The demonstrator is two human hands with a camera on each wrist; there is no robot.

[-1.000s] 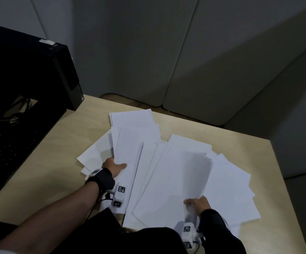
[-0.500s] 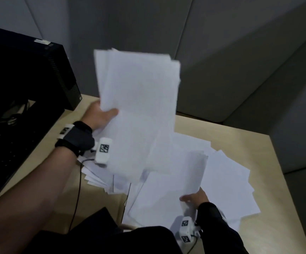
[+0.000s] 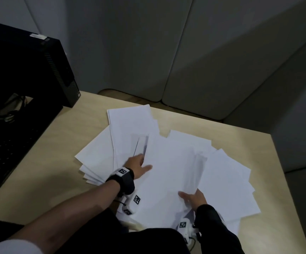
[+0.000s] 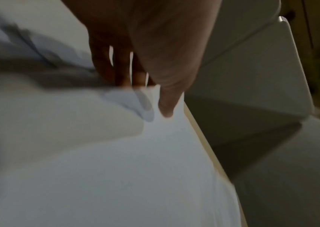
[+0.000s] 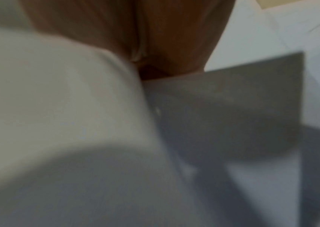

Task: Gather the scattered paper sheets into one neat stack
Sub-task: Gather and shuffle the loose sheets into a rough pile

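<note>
A light wood-grain tabletop (image 3: 60,154) is filling the lower part of the head view, with its far edge running against grey padded wall panels (image 3: 194,52) at 12 o'clock. A black computer tower (image 3: 29,70) is standing at 10 o'clock, and a black keyboard (image 3: 0,153) is lying at 9 o'clock beside it, partly in shadow.

The white paper sheets (image 3: 176,171) are lying fanned and overlapping across the centre of the tabletop. One group is pointing toward 12 o'clock, several corners are sticking out at 9 o'clock, and a wider spread is reaching toward 3 o'clock near the right edge of the tabletop. The sheets are not squared into one stack.

The left hand (image 3: 137,165) is resting on the sheets at about 8 o'clock of the pile, with the thumb spread over the top sheet. In the left wrist view the fingers (image 4: 124,67) are extending straight, their tips meeting a raised paper edge; the frame is blurred, so a pinch cannot be confirmed. A black wrist strap (image 3: 122,180) is encircling that wrist.

The right hand (image 3: 194,198) is lying at 5 o'clock of the pile, thumb on top of a sheet and the fingers running under its near edge, gripping it loosely. The right wrist view is blurred, showing only the palm and shaded paper.
</note>
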